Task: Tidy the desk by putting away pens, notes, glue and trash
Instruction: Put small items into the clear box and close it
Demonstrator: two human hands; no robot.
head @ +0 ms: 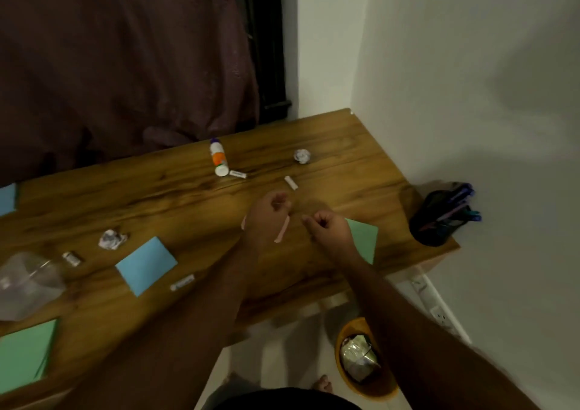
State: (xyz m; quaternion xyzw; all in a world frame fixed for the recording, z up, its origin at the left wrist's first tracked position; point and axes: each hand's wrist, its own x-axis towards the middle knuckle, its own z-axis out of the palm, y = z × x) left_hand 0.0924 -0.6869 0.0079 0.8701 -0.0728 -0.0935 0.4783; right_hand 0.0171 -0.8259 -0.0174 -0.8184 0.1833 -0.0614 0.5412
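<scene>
— What are the hands doing?
— Both curled over the counter; left hand covers a pink note, right hand a green note. Whether they pinch anything, I can't tell.
— The glue?
— Glue bottle lies farther back.

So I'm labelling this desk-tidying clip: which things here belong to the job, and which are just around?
Part of the job:
glue bottle
paper balls
blue note pad
green note pad
pink note under the left hand
pen holder
orange bin

Just around:
curtain
wall socket
</scene>
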